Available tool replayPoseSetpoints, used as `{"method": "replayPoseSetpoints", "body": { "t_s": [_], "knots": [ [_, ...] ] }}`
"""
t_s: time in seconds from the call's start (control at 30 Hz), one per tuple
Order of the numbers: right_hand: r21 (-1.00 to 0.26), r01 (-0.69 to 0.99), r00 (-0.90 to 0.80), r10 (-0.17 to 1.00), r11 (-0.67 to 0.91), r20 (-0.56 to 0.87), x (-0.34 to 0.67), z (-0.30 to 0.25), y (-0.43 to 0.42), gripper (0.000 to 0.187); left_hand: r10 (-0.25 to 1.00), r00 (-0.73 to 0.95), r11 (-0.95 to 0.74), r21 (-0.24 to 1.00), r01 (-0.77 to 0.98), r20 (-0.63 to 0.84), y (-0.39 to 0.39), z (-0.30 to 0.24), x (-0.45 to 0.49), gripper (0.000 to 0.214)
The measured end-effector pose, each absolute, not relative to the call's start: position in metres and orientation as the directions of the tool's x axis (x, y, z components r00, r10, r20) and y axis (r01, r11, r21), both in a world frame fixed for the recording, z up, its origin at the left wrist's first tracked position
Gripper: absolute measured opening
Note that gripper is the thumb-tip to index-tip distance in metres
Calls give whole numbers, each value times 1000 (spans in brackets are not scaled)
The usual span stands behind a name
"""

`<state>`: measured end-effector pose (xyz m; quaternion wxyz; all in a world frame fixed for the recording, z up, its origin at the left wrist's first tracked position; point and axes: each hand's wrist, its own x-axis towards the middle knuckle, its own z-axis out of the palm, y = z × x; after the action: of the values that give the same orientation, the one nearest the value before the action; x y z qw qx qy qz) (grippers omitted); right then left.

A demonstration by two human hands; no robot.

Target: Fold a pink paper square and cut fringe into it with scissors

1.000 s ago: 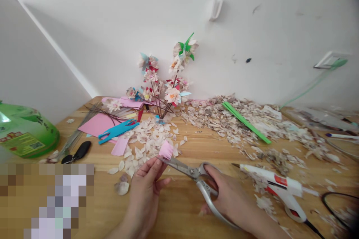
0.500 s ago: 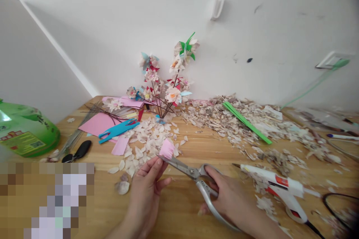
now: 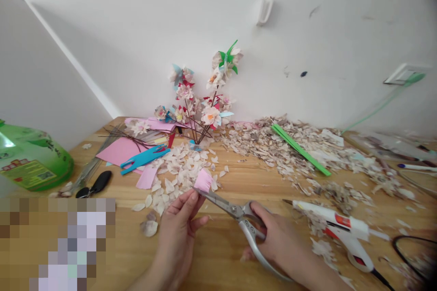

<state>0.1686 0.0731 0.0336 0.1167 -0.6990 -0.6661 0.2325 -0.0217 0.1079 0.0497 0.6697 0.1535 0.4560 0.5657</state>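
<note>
Between the thumb and fingers of my left hand point(image 3: 180, 232) is a small piece of pink paper point(image 3: 204, 179), its right edge cut into a fringe. My right hand point(image 3: 273, 241) grips the handles of a pair of silver scissors point(image 3: 251, 232). The scissor blades reach left across the lower edge of the paper, close to my left fingertips. Loose pale petals point(image 3: 180, 163) lie on the wooden table just behind the paper. Whether the blades are fully closed is hard to make out.
Handmade flowers point(image 3: 210, 116) on brown stems stand at the back. Blue paper strips point(image 3: 145, 159) and pink sheets point(image 3: 112, 152) lie left, near a green bottle point(image 3: 34, 157). Rightward are a white glue gun point(image 3: 341, 227), green strips point(image 3: 300, 149) and heaped dried petals point(image 3: 266, 141).
</note>
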Motion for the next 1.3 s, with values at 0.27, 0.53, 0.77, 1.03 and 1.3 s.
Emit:
{"method": "replayPoseSetpoints", "body": {
  "t_s": [0.27,0.53,0.77,1.03,1.3],
  "knots": [
    [-503,862,-18,986,-68,-164,169,34,73,44,902,-35,322,723,-611,-431,109,51,-22,10],
    [-455,887,-5,985,-74,-170,172,34,73,56,905,-81,289,742,-604,-419,114,47,-24,9],
    [-527,840,63,987,-131,-145,174,32,77,37,899,-215,183,774,-606,-380,130,49,-33,12],
    [-686,702,226,973,-191,-39,180,20,83,22,943,-148,189,844,-501,-299,127,42,-30,18],
    [-455,870,192,981,-188,-38,179,31,79,13,954,-93,219,873,-435,-286,126,39,-32,23]
  ]
}}
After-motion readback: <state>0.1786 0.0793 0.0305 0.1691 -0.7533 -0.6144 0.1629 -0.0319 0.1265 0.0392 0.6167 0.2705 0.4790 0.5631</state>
